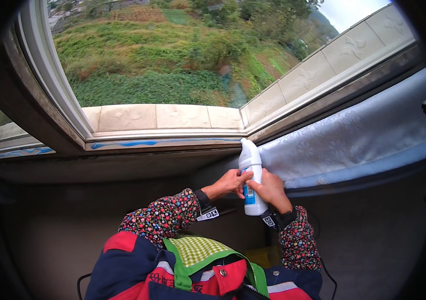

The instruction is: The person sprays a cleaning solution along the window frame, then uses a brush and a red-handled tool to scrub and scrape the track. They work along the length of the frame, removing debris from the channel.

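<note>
A white plastic squeeze bottle (251, 159) with a blue label is gripped between both hands, its nozzle at the right end of the window's bottom frame. My left hand (229, 183) holds its left side, fingers against the label. From the right, my right hand (271, 188) wraps round the bottle, thumb across its front. A wavy line of blue gel (134, 143) runs along the lower window frame (183, 141) up to near the nozzle. More blue gel (33, 151) lies on the frame of the window section at far left.
A silvery curtain (333, 138) with a flower pattern hangs at the right, close by my right hand. Dark upright frame posts (40, 90) divide the window at the left. Tiled ledges (130, 117) and green vegetation are outside. Black cables hang beside my body.
</note>
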{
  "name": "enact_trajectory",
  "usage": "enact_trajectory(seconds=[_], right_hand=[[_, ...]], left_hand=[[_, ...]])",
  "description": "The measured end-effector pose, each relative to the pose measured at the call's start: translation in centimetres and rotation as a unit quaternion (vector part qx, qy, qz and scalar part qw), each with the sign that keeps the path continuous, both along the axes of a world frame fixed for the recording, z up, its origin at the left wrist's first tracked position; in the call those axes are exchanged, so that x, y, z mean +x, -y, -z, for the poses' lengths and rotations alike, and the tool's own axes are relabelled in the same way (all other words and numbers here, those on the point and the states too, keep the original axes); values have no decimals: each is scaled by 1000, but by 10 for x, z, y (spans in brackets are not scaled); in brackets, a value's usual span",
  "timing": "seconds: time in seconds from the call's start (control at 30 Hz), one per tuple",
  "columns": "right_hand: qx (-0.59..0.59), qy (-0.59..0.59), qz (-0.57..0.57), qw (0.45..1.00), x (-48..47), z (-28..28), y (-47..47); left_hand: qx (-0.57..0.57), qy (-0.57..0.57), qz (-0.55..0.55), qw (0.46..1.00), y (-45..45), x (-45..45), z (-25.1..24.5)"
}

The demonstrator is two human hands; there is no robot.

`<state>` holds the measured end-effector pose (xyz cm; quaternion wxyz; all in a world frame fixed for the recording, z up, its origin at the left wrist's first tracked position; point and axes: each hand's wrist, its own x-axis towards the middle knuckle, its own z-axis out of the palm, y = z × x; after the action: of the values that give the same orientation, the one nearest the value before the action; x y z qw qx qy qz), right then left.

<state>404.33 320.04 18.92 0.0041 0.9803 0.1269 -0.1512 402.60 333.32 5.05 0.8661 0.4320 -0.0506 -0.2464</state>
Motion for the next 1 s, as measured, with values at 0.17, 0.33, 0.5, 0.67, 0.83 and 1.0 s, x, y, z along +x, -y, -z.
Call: enact_trajectory(seconds=[0.17, 0.33, 0.5, 0.67, 0.83, 1.0], right_hand=[[23, 4, -59, 998, -16, -2, -26], [41, -6, -124, 991, -37, -1, -59], [58, -8, -179, 982, -58, -3, -98], [66, -26, -201, 977, -73, -6, -132], [91, -29, -192, 977, -77, -6, -144], [127, -2, -117, 985, -75, -4, -122]], left_hand=[[-14, -8, -26, 1000, -29, -27, -7], [-4, -15, -59, 998, -66, -63, -9], [-8, -26, -118, 993, -100, -96, -12], [-5, -33, -150, 988, -130, -120, -10], [-15, -40, -174, 984, -143, -125, -11], [27, -6, -130, 991, -135, -104, -20]])
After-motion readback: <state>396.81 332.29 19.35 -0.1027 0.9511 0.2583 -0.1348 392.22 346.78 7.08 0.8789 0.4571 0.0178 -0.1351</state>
